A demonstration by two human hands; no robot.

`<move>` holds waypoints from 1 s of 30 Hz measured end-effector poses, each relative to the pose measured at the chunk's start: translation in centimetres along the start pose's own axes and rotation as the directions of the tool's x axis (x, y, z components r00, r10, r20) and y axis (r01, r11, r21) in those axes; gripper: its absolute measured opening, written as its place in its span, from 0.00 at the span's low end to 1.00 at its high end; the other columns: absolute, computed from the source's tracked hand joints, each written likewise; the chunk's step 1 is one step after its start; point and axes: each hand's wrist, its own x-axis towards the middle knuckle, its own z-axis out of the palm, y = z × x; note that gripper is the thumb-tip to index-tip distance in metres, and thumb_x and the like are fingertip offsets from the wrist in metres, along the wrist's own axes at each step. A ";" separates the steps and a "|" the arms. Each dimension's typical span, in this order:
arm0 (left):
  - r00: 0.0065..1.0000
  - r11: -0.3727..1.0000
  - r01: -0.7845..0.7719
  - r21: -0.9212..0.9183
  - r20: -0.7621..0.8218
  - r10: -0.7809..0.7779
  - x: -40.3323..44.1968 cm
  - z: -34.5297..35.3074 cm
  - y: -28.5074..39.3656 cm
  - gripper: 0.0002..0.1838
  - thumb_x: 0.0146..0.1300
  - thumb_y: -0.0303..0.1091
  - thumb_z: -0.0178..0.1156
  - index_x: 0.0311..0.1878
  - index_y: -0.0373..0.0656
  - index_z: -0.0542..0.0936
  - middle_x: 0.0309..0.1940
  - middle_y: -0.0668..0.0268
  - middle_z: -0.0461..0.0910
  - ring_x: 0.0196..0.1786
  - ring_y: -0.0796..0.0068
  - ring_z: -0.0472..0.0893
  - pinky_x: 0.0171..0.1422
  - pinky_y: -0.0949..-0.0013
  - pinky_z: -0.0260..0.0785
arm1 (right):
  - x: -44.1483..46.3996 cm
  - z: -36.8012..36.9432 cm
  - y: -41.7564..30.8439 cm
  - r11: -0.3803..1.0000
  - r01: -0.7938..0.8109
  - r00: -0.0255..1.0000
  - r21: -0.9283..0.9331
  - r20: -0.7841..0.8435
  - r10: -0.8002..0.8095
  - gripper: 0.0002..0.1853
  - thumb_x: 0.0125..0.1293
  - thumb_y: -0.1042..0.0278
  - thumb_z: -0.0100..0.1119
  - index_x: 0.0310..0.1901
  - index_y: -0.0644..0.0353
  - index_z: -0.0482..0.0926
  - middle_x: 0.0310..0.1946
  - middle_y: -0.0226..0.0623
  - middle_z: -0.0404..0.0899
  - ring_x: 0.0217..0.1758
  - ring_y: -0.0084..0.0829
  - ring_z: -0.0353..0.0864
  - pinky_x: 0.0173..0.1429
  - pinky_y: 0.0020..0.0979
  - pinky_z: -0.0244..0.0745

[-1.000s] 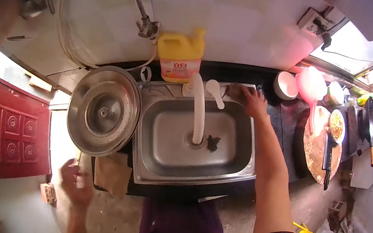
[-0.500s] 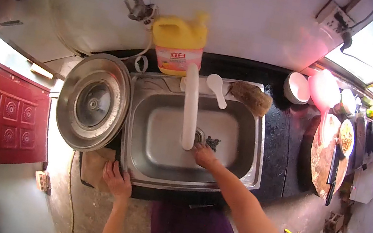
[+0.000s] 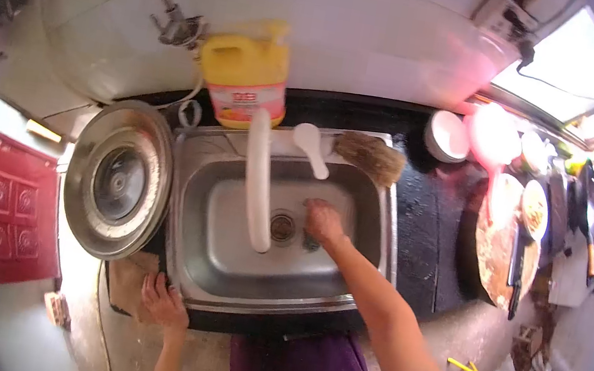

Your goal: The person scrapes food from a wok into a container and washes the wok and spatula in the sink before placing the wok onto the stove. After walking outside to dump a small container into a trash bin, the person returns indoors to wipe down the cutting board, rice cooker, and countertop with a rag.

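Moved: the right hand (image 3: 324,223) has gone from below the drain (image 3: 282,225) to its right and toward the back wall; the left hand (image 3: 163,306) remains at the front left corner.
Head view, right hand grip: down in the sink (image 3: 256,289), fingers drawn together and pointing toward the drain; whether it pinches anything cannot be told.
Left hand grip: fingers spread, resting on a brown sheet (image 3: 125,287); the hands are apart.
Dark clump: on the sink floor, right of the drain, partly covered by the right hand (image 3: 311,244).
In the way: one white spout (image 3: 256,179) arches over the sink, its tip just left of the drain.
Behind the sink: one yellow jug (image 3: 246,67) with a pink label, one white spoon-shaped piece (image 3: 308,140) and one brown, rough-fibred block (image 3: 372,159) on the rim.
Left of the sink: round metal basins (image 3: 82,181), stacked, at least two.
Right, on the black counter (image 3: 417,221): one pale bowl (image 3: 448,136), one pink plastic dipper (image 3: 492,136), one round board (image 3: 488,273) carrying one dark-handled knife (image 3: 516,277) and one filled bowl (image 3: 538,234).
Sink surface: smooth, shiny metal, rectangular with rounded corners.
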 end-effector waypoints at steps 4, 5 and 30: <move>1.000 0.998 0.003 -0.058 -0.022 -0.004 0.3 0.0 0.2 0.20 0.65 0.34 0.49 0.59 0.37 0.72 0.62 0.51 0.66 0.67 0.48 0.62 0.71 0.47 0.51 | -0.1 4.1 -1.6 0.928 0.323 0.926 -0.188 0.265 -0.269 0.18 0.57 0.71 0.54 0.51 0.62 0.77 0.48 0.46 0.79 0.51 0.49 0.80 0.55 0.48 0.76; 1.000 0.998 0.011 -0.058 -0.012 -0.012 0.3 0.1 0.2 0.20 0.65 0.34 0.49 0.58 0.37 0.72 0.62 0.51 0.66 0.67 0.48 0.62 0.71 0.47 0.51 | -0.8 6.3 -2.1 0.884 0.430 0.882 -0.185 0.296 -0.367 0.18 0.58 0.70 0.56 0.51 0.62 0.77 0.49 0.45 0.79 0.51 0.49 0.80 0.54 0.50 0.77; 0.991 0.819 -0.039 -0.572 -0.128 -0.043 -0.7 -1.2 -2.4 0.24 0.57 0.29 0.59 0.59 0.38 0.71 0.61 0.49 0.66 0.66 0.44 0.63 0.71 0.47 0.55 | -10.0 -2.0 -8.5 0.888 0.169 0.930 -0.427 -0.230 -0.287 0.06 0.62 0.68 0.55 0.39 0.57 0.77 0.34 0.39 0.80 0.43 0.39 0.80 0.51 0.41 0.69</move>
